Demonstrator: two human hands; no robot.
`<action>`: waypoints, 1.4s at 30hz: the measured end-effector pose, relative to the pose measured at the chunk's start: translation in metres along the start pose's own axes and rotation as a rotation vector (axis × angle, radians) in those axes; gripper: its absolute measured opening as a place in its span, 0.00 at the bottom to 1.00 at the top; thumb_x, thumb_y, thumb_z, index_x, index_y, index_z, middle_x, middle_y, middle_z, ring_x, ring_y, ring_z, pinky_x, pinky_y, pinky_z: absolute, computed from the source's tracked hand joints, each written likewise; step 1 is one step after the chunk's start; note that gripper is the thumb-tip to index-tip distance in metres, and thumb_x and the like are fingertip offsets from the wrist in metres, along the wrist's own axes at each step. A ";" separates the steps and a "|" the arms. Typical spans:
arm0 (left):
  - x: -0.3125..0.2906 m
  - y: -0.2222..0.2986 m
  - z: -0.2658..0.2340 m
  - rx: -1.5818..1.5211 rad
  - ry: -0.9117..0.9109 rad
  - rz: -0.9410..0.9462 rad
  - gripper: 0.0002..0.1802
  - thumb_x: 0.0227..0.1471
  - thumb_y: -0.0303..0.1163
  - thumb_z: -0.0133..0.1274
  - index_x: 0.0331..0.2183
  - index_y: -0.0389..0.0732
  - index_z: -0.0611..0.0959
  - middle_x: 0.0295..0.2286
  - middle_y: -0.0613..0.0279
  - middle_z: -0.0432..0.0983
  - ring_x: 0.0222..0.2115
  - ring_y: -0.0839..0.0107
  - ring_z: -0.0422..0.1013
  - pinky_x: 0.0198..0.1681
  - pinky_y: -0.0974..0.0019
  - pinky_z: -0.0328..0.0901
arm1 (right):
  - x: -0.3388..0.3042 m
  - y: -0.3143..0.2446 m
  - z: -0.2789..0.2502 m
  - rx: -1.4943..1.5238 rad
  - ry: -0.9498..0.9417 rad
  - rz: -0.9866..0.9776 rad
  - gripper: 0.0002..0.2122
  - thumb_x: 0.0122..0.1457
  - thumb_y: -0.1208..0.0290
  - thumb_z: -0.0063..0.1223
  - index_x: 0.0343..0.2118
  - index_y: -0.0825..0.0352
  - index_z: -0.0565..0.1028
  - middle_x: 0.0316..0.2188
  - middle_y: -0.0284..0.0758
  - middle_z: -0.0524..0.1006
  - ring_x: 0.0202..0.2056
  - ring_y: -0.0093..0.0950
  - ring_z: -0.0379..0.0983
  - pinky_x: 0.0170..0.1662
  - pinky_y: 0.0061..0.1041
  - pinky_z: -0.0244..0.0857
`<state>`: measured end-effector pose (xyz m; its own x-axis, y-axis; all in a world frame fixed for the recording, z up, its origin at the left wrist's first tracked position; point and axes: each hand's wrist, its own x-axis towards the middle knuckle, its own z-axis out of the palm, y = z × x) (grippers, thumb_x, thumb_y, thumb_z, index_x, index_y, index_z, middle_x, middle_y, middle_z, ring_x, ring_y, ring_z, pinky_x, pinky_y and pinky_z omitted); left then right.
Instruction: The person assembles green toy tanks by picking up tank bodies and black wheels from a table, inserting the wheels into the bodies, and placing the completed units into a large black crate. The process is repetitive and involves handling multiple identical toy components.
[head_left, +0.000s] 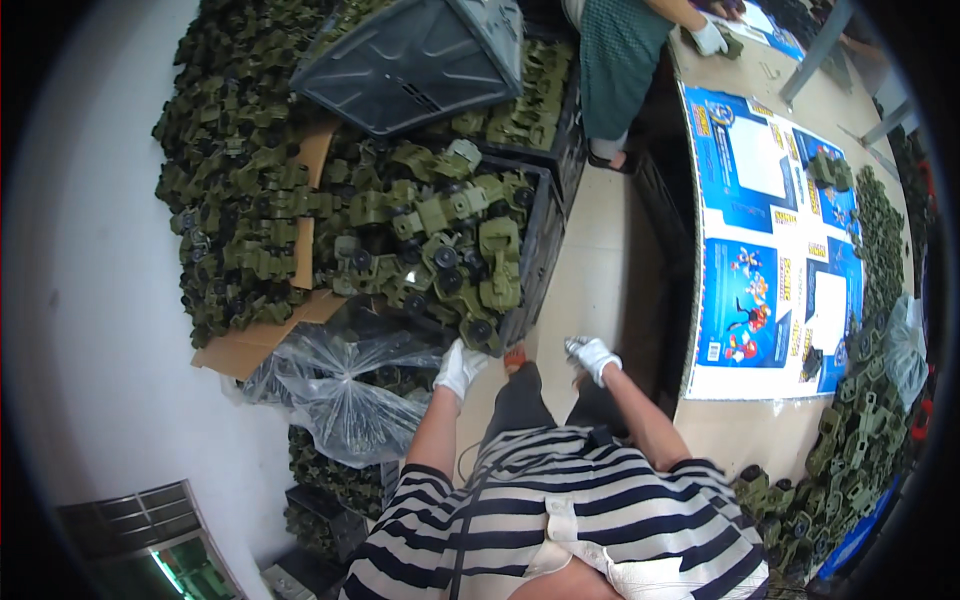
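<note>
My left hand (460, 370), in a white glove, is at the near edge of a dark crate (536, 270). Its fingertips meet the edge, and I cannot tell whether they grip it. Olive-green plastic toy vehicles (455, 208) with black wheels are heaped in that crate. My right hand (596, 358), also gloved, hangs over the floor between the crate and the table. Its fingers are loosely apart, with nothing visible in them. Beside my left hand lies a clear plastic bag (350, 395) with dark green parts showing through.
Green parts (225, 180) pile against the white wall at left. A grey crate (420, 60) sits tilted behind. At right, a table (690, 425) bears printed blue sheets (738, 300) and more green parts (850, 450). A co-worker's gloved hand (710, 38) works farther off.
</note>
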<state>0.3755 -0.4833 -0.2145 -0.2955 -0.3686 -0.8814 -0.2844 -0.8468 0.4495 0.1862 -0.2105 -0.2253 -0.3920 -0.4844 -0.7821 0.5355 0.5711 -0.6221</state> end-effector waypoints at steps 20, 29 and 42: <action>0.113 0.247 -0.127 0.151 0.021 0.434 0.28 0.54 0.43 0.51 0.54 0.39 0.70 0.52 0.53 0.66 0.57 0.60 0.60 0.57 0.56 0.62 | 0.008 -0.064 0.162 0.063 0.546 -0.073 0.24 0.60 0.57 0.52 0.54 0.69 0.73 0.49 0.45 0.78 0.50 0.37 0.75 0.54 0.30 0.66; 0.148 0.275 -0.140 0.310 -0.136 0.493 0.36 0.59 0.58 0.42 0.62 0.50 0.64 0.61 0.63 0.61 0.64 0.66 0.51 0.66 0.46 0.40 | 0.026 -0.072 0.166 0.016 0.564 -0.170 0.27 0.55 0.61 0.50 0.58 0.66 0.69 0.53 0.44 0.75 0.54 0.39 0.71 0.58 0.32 0.63; 0.278 0.291 -0.249 1.549 0.405 0.827 0.20 0.58 0.41 0.48 0.49 0.42 0.77 0.48 0.59 0.76 0.47 0.57 0.71 0.52 0.57 0.65 | 0.031 -0.062 0.174 0.229 0.554 -0.173 0.27 0.55 0.49 0.54 0.52 0.64 0.73 0.50 0.42 0.75 0.52 0.37 0.71 0.55 0.32 0.63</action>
<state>0.4377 -0.9273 -0.3652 -0.6381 -0.7275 -0.2521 -0.7692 0.5882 0.2498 0.2709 -0.3761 -0.2045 -0.7841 -0.1068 -0.6113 0.5523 0.3291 -0.7659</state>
